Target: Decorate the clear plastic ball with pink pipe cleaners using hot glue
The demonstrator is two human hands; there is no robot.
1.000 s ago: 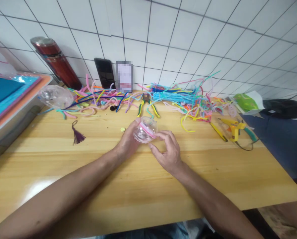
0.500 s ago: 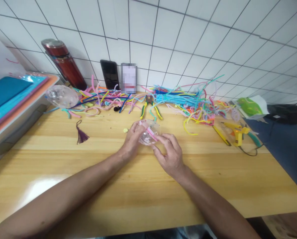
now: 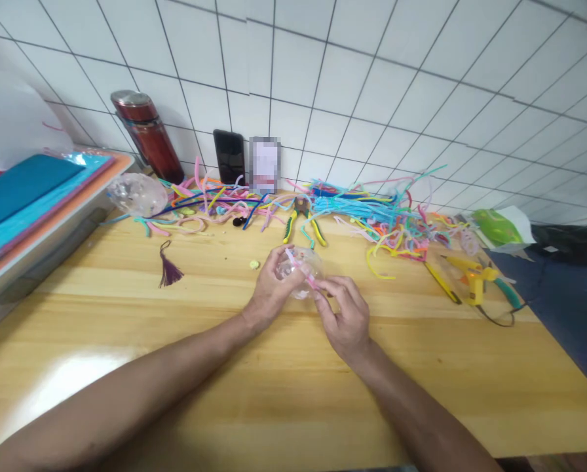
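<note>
Near the middle of the table, my left hand [image 3: 272, 288] is closed round the left side of a clear, round plastic piece [image 3: 316, 263], its thumb lying over a pink strip [image 3: 312, 282]. The strip runs slantwise across the top of the clear piece. Thumb and fingers of my right hand [image 3: 345, 318] pinch the strip's lower right end. Part of the strip is hidden under the left thumb. A small pale yellow bit [image 3: 254, 265] lies just left of the clear piece, and yellow-green pliers [image 3: 303, 219] lie beyond it with their handles spread.
Colourful pipe cleaners [image 3: 352, 208] are heaped along the tiled wall. A purple tassel [image 3: 170, 267], a second clear round piece [image 3: 137, 195], a red flask [image 3: 151, 141] and a phone [image 3: 229, 157] stand or lie leftward. On the right are a yellow cutter [image 3: 443, 283] and a glue gun [image 3: 474, 275].
My left thumb has slid down along the pink strip. The right fingers have closed on its lower end, where they were more spread. The whole view has shifted slightly.
</note>
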